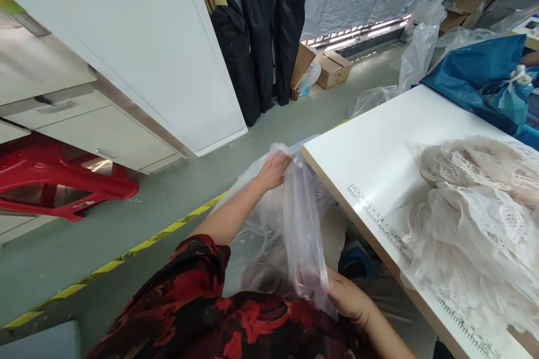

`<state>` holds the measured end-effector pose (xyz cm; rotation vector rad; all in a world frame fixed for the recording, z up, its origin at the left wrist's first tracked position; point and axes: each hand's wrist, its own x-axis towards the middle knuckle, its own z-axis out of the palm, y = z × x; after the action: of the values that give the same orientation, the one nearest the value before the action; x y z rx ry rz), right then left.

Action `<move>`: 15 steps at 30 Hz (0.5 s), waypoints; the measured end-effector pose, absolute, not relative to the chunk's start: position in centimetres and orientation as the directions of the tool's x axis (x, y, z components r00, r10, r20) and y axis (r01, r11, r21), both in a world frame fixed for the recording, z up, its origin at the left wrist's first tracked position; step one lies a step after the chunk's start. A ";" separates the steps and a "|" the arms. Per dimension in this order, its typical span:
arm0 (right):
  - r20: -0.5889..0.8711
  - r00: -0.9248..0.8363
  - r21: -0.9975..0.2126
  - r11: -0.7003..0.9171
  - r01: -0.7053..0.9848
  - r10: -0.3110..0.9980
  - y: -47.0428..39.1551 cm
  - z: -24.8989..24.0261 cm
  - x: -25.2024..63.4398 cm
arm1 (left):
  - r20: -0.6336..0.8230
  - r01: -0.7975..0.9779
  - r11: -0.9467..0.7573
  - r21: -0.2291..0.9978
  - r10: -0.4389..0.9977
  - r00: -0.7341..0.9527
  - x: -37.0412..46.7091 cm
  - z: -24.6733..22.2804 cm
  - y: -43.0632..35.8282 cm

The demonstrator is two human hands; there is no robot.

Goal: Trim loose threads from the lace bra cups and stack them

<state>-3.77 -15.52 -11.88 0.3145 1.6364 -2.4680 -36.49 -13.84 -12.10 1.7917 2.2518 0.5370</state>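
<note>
A large clear plastic bag hangs over my lap, beside the table's left corner. At the bag's far end, my left hand is closed on the plastic, with the fingers partly hidden by folds. Close to my body, my right hand grips the near side of the bag; its fingers show only dimly through the film. To the right, a heap of white lace fabric lies on the white table, apart from both hands.
Printed ruler marks run along the table's edge. A blue bag lies at its far end. On the left stand white cabinets and a red stool. Yellow tape crosses the floor; a cardboard box sits beyond.
</note>
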 end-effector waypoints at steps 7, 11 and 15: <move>-0.613 -0.729 -0.526 -0.846 0.089 0.304 -14.8 -12.2 -2.7 | -0.204 0.440 0.379 0.814 0.896 -0.395 -38.6 -13.0 -13.4; -0.652 -0.663 -0.473 -0.881 -0.023 0.368 -13.9 -11.1 -2.5 | -0.217 0.190 0.297 0.936 0.910 -0.354 -40.2 -5.6 -12.1; -0.525 -0.807 -0.427 -0.904 -0.024 0.269 -14.0 -10.9 -2.8 | -0.106 0.035 0.115 0.993 0.975 -0.196 -40.1 1.4 -9.6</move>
<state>-2.80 -14.02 -10.87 0.9938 0.6771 -3.0726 -40.12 -9.62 1.43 1.0607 1.4360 1.2432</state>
